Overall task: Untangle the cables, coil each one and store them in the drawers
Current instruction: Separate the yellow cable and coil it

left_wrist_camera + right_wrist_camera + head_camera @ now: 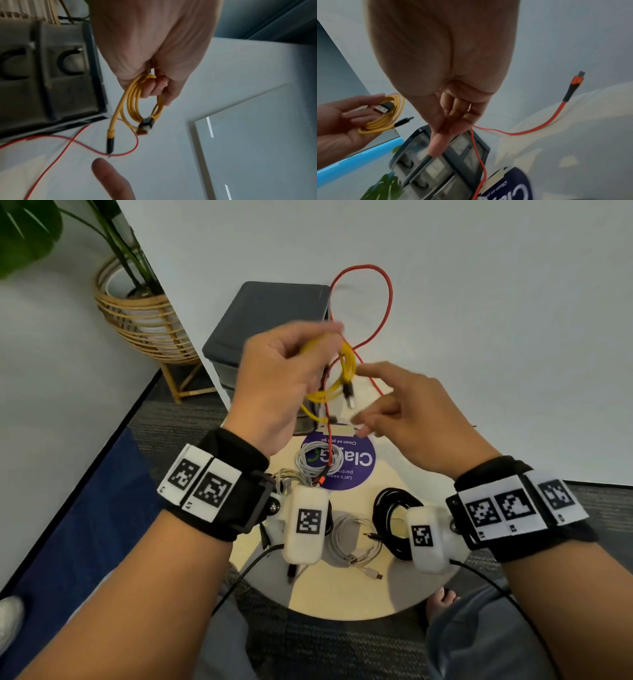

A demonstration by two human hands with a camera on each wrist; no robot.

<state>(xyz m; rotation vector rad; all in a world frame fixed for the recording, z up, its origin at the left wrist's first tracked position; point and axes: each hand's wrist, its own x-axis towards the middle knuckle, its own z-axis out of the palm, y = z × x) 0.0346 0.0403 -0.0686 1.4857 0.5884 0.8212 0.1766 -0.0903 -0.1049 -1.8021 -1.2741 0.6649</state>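
Observation:
My left hand [291, 371] is raised above the table and grips a coiled yellow cable [346, 364]. In the left wrist view the yellow cable [132, 101] hangs from the curled fingers with both plugs dangling. Close on the right is my right hand [404, 412], its index finger stretched towards the coil. A red cable [388, 299] loops high over the grey drawer unit [267, 313]. In the right wrist view the red cable [547, 121] runs out from between the curled lower fingers of my right hand [445, 67], and its orange plug hangs free.
On the round table [342, 594] lie a white coiled cable [318, 458] on a purple sticker [356, 467], another white cable [352, 542] and a black coil [390, 508]. A potted plant in a rattan basket [144, 320] stands at the far left.

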